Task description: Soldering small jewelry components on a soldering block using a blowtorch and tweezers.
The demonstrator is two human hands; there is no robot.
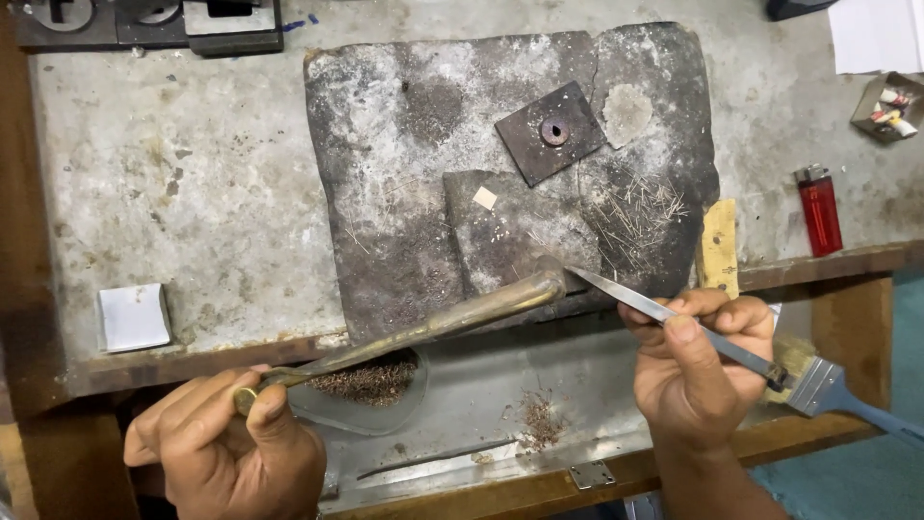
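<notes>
Our left hand (226, 453) is clenched around the near end of a brass blowpipe (433, 323), whose long axis rises to the right onto the charred soldering block (404, 193) on the worktop (173, 193). Our right hand (698, 366) pinches steel tweezers (664, 310), pointing up-left. Both tips nearly meet at the block's front edge, closer to the right hand.

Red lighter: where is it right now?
In the head view the red lighter stands on the bench's right side, right of the dark slab, above the right hand.
</notes>
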